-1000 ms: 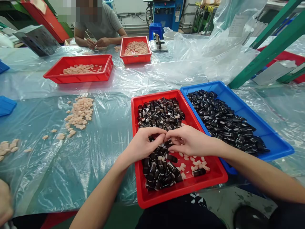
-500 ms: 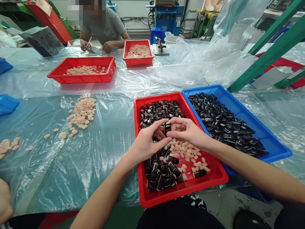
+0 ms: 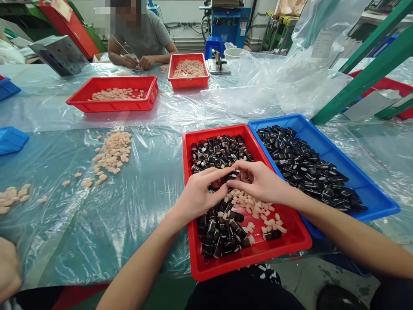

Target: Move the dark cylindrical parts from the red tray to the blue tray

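Above the near red tray point(image 3: 196, 270), my left hand point(image 3: 201, 191) pinches a small glossy black piece point(image 3: 232, 175) between thumb and fingers. My right hand point(image 3: 263, 183) meets it from the other side, its thumb and fingers closed at the same piece; part of the piece is hidden by the fingertips. Beneath the hands the tray holds black pieces point(image 3: 222, 237) at its far end and near left. A heap of small pale oval pieces point(image 3: 250, 204) lies on its right side. Against the tray's right edge stands a blue tray point(image 3: 377, 200) full of similar black pieces point(image 3: 309, 172).
Pale ovals point(image 3: 112, 150) lie loose on the plastic-covered table point(image 3: 155, 181). Farther back are two red trays of pale pieces, one left point(image 3: 119, 105), one centre point(image 3: 190, 82). A person point(image 3: 145, 38) works across the table. A green post point(image 3: 361, 77) slants at right.
My hands have closed in around the black piece, which now lies more tilted and more covered. Across the table, the person's hand with a thin stick has moved right.
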Motion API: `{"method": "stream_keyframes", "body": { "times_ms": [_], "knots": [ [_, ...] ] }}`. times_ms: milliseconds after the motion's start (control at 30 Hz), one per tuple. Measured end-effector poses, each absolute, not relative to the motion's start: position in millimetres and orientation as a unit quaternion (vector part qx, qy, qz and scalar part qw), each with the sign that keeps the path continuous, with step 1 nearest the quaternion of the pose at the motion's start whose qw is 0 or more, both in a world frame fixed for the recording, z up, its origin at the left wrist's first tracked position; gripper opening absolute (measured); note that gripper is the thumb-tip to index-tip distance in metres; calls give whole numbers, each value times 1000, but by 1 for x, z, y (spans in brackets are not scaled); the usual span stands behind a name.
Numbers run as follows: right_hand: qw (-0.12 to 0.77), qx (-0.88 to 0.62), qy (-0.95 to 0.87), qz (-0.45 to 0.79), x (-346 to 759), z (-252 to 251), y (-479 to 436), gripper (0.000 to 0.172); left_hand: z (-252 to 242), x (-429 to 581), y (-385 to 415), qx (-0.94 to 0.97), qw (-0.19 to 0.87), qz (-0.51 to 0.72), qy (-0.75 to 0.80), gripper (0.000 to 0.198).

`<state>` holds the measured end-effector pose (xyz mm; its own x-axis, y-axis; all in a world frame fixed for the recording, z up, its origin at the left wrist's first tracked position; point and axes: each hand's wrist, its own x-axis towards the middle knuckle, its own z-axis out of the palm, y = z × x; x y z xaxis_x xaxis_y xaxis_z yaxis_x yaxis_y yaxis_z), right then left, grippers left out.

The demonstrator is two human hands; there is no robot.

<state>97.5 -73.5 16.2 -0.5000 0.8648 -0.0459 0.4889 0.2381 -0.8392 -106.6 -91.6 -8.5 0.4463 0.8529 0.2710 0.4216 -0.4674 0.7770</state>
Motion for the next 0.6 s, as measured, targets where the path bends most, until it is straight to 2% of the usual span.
{"method": "stream_keyframes", "body": {
  "times_ms": [100, 233, 600],
  "knots": [
    [191, -452, -782, 384, 99, 17, -74, 29, -7, -107, -91, 792, 324, 321, 406, 42],
    [175, -444, -782, 400, 99, 12, -73, 31, -7, -106, -91, 797, 323, 303, 411, 42],
    [188, -427, -778, 420, 101, 15, -72, 34, -7, -106, -92, 791, 328, 314, 411, 38]
  ]
}}
